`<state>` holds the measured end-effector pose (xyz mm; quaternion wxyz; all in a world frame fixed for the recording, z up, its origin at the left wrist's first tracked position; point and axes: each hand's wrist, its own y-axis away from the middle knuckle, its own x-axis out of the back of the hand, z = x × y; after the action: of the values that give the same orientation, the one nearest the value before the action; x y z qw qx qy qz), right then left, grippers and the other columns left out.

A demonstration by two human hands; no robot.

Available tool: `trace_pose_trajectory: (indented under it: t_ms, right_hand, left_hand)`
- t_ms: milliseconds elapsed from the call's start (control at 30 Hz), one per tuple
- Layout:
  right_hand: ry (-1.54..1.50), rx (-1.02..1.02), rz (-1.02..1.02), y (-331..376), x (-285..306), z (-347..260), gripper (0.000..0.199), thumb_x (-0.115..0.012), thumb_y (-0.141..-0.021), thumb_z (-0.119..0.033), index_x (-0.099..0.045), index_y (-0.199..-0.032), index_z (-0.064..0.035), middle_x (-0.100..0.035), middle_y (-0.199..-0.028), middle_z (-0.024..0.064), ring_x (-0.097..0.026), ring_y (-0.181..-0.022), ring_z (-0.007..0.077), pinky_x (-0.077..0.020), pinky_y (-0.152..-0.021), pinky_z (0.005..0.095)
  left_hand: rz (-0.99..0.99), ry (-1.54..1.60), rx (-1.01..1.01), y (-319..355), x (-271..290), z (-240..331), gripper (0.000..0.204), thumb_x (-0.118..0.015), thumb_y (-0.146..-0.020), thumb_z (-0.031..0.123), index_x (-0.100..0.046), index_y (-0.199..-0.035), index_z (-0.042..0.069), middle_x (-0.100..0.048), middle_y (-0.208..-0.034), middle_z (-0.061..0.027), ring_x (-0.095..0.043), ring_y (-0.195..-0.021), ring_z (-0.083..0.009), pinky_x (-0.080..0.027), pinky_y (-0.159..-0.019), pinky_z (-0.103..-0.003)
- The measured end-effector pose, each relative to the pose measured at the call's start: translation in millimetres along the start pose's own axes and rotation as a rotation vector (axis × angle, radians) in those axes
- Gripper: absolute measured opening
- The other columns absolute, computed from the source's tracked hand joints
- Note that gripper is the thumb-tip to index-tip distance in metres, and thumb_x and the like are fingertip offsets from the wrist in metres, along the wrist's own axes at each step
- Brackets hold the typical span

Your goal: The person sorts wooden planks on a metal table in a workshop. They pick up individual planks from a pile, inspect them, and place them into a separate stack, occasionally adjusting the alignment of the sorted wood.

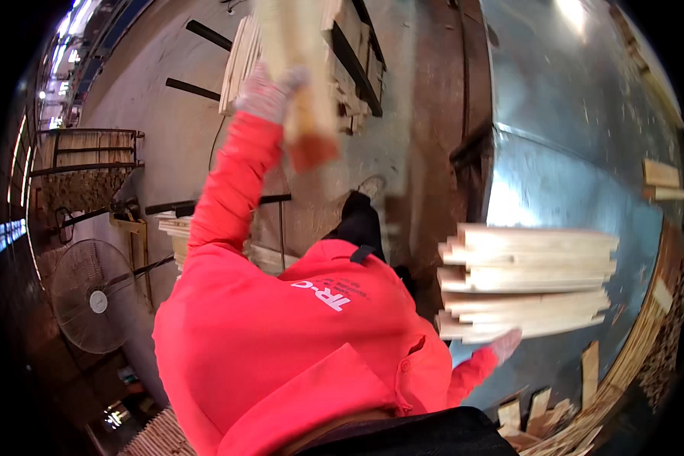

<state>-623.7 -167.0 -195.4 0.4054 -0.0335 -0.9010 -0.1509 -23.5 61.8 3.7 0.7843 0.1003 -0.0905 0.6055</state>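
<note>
Boards point(528, 283), pale and stacked, rest against my gloved right hand point(505, 345) beside the metal table point(585, 114); its grip is unclear. My left hand point(266, 93) grips a blurred plank point(302, 68). Fan point(91, 296) stands left.

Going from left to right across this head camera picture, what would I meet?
Round floor fan → left hand in a work glove gripping a wooden plank → stack of pale wooden boards, with the right hand under it → loose wood offcuts on the metal table.

The scene is viewed from a single head-worn fisheye camera, aimed steeply down over the red jacket point(281, 334). The jacket is seen close; the floor fan point(91, 296) lies farther left of it.
</note>
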Motion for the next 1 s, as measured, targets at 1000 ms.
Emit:
trace_pose_trajectory:
  t_ms: [1000]
  right_hand:
    - [-0.298,-0.101,0.058,-185.1,15.6,44.5,0.07,-0.033,-0.094,-0.06,-0.054,-0.124,0.0001,-0.054,-0.129,0.0181,-0.049,-0.124,0.0256,-0.0347,-0.105,0.0293]
  left_hand:
    - [-1.332,-0.564,-0.744,117.7,-520.6,-40.5,0.074,-0.041,-0.092,0.056,-0.031,-0.145,0.005,-0.044,-0.142,-0.0186,-0.041,-0.131,-0.035,-0.032,-0.108,-0.039]
